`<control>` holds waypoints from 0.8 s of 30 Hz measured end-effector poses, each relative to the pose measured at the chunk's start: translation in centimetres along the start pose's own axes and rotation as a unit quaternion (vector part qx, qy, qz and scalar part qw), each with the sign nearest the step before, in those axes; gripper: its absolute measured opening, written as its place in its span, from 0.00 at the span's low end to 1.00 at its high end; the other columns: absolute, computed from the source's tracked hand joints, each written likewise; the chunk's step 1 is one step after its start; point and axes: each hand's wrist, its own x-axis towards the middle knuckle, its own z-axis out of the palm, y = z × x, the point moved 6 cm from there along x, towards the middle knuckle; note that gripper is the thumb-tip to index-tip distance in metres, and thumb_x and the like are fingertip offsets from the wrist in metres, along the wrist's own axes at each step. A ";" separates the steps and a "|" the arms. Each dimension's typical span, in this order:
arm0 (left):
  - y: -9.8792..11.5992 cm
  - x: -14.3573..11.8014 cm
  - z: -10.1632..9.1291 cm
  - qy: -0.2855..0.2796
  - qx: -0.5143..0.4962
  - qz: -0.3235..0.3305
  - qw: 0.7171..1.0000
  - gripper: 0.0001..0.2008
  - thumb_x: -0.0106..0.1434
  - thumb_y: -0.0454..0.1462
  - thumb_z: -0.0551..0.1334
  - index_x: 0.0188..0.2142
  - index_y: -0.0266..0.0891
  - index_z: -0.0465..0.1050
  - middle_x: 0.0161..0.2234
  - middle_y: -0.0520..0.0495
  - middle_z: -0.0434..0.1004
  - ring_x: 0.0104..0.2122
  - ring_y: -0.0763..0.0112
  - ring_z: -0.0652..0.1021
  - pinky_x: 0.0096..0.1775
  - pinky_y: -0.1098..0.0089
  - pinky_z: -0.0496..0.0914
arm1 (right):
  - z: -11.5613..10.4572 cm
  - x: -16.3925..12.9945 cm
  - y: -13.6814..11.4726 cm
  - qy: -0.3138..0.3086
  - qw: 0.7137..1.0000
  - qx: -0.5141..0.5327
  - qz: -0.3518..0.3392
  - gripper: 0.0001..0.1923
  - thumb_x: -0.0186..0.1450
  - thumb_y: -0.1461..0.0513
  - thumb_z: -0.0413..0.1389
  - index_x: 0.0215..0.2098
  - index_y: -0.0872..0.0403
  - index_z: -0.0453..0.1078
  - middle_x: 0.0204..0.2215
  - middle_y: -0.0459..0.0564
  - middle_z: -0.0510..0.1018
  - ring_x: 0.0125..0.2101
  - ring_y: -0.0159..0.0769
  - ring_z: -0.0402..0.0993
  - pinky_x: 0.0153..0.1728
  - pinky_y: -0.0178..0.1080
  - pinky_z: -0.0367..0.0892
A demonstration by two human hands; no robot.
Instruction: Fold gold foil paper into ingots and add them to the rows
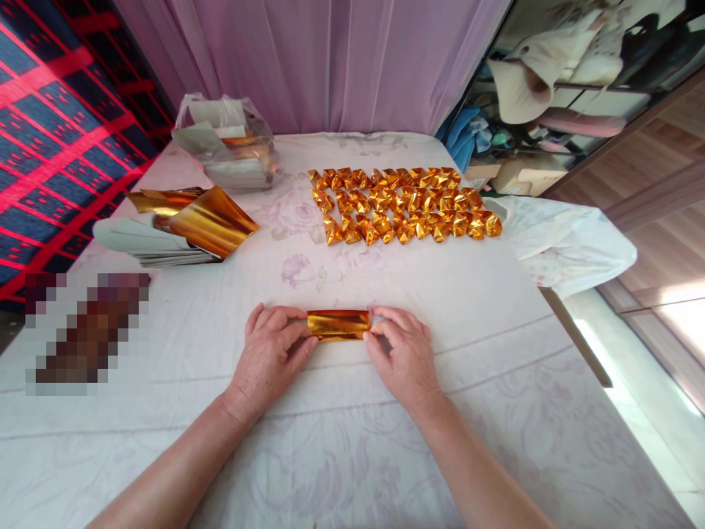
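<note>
A folded strip of shiny gold foil paper (338, 325) lies crosswise close above the cloth, between my two hands. Its left end is pinched by my left hand (275, 342), thumb below and fingers above. My right hand (403, 349) grips the right end in the same way, where a bit of pale paper shows by the fingertips. Beyond them, folded gold paper pieces (405, 206) stand in three rows on the table. To the left lies a loose stack of gold foil sheets (217, 220) with pale backs, partly curled.
A clear plastic bag (225, 143) of more sheets sits at the back left. A white plastic bag (573, 239) hangs at the table's right edge. A blurred patch (93, 330) covers something at left. A floral cloth (352, 455) covers the table; shelves (578, 95) stand at right.
</note>
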 end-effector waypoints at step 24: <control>-0.1 0.2 0.0 0.001 -0.023 -0.015 1.000 0.05 0.63 0.39 0.61 0.32 0.44 0.75 0.43 0.46 0.77 0.44 0.58 0.75 0.58 0.43 0.58 | 0.1 0.8 -0.1 -0.015 0.999 -0.035 -0.010 0.07 0.64 0.61 0.57 0.27 0.50 0.71 0.44 0.50 0.79 0.43 0.43 0.71 0.41 0.45 0.61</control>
